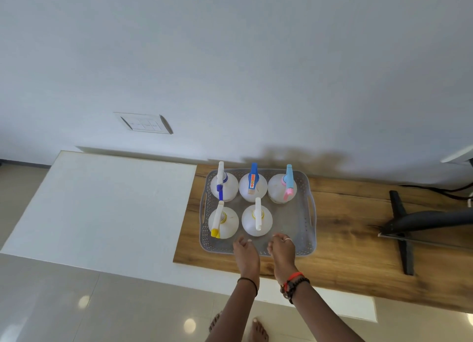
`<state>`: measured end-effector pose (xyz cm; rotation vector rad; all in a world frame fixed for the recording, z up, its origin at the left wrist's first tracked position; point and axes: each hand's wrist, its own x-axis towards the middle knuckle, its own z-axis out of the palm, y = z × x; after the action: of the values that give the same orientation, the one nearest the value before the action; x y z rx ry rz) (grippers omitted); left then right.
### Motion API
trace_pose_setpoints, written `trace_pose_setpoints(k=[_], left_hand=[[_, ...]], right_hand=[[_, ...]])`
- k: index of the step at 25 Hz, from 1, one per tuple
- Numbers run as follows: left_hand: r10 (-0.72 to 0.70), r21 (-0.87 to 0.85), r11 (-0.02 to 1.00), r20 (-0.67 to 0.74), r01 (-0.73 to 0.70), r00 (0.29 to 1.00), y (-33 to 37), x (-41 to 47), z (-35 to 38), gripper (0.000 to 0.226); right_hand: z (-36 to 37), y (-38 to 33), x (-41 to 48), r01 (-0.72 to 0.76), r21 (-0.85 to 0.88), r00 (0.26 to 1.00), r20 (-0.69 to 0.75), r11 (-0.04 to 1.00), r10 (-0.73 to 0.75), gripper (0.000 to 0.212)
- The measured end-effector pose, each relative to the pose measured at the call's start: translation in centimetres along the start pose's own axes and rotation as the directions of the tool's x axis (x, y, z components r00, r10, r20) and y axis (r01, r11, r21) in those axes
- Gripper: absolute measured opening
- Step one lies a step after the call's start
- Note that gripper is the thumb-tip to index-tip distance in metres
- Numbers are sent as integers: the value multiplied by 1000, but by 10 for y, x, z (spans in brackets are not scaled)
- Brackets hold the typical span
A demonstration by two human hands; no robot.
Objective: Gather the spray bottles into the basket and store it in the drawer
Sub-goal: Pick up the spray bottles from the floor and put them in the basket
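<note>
Grey perforated basket (pixel 308 239) of five white spray bottles (pixel 256 220) — left hand (pixel 246 252), right hand (pixel 283 249) at its rim, grips loose, empty

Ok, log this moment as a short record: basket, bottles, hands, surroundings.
basket: grey, perforated, on the wooden top
back row: blue-tipped bottle, blue-headed bottle, pink-tipped bottle, all upright
front row: yellow-tipped bottle, white-headed bottle, both upright
free spot: front right of the basket
left hand: at the near rim, fingers loosely curled, holding nothing
right hand: likewise
right of the basket: black stand
</note>
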<state>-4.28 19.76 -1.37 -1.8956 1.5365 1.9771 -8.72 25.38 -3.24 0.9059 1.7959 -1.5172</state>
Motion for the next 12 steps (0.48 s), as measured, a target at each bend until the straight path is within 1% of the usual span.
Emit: trace_pose_setpoints(k=[4, 7, 9, 12], left_hand=[[99, 41, 994, -39, -97, 994, -9, -23, -36, 31], [185, 61, 982, -94, -180, 978, -20, -33, -76, 28], [208, 54, 978, -142, -202, 968, -25, -34, -106, 27], [194, 3, 980, -217, -198, 957, -31, -33, -151, 27]], right_hand=[[9, 13, -32, 21, -61, 1000, 5, 998, -20, 15], [20, 27, -57, 14, -119, 998, 64, 993, -7, 14], [30, 35, -73, 12, -163, 994, 110, 987, 6, 15], [49, 49, -98, 10, -255, 989, 147, 967, 29, 10]])
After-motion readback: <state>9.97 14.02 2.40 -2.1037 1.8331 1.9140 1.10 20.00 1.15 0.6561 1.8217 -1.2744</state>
